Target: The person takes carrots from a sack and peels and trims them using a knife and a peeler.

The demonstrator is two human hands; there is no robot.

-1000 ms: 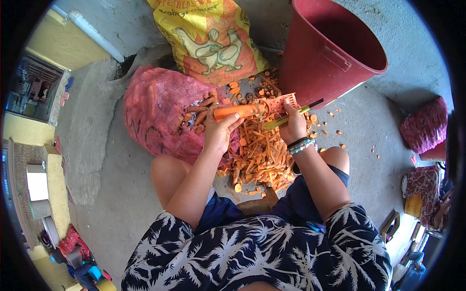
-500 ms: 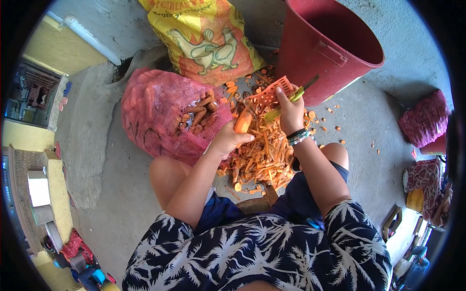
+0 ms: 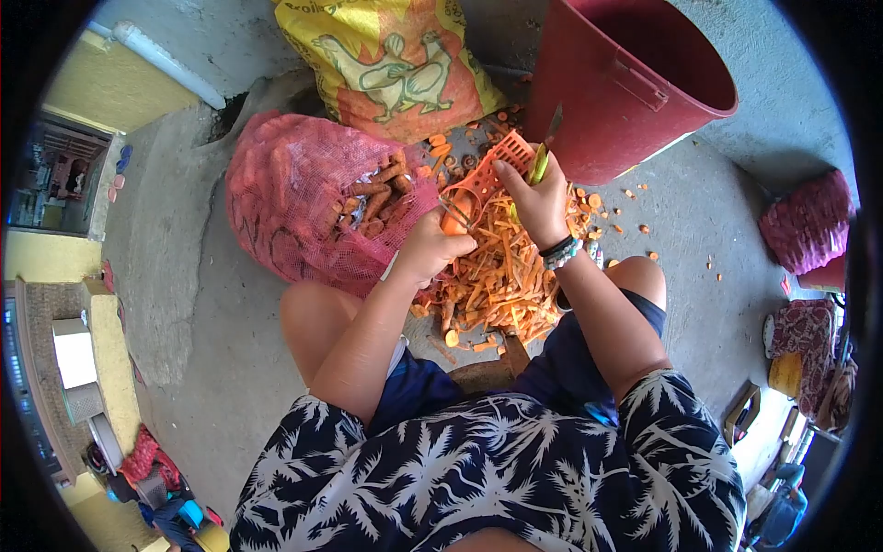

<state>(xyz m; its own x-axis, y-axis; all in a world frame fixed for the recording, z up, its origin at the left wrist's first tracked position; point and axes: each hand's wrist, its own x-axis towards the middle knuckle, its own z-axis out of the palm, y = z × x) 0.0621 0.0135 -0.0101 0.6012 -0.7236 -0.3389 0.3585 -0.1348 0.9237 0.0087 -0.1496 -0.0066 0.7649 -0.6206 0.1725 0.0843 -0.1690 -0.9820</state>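
Observation:
My left hand (image 3: 432, 247) is closed around a carrot (image 3: 455, 221), which points away from me. In my right hand (image 3: 541, 198) is an orange peeler (image 3: 495, 167) with a perforated handle; its blade end lies across the carrot. A yellow-green handle (image 3: 540, 163), seemingly a knife's, is tucked in the same hand, with its blade hard to make out. Below both hands spreads a heap of carrot peelings (image 3: 501, 285). Left of the carrot, a pink mesh sack (image 3: 285, 198) gapes open on several unpeeled carrots (image 3: 372, 202).
A tall red bin (image 3: 598, 110) stands beyond my right hand. Against the back wall leans a yellow feed sack (image 3: 395, 69) printed with chickens. Cut carrot ends (image 3: 594, 201) lie scattered over the concrete floor (image 3: 699, 313). A purple bundle (image 3: 805, 225) sits far right.
The peeler has come down and toward me onto the carrot, its handle now tilted. The knife handle has turned more upright in my right hand. The view has shifted slightly.

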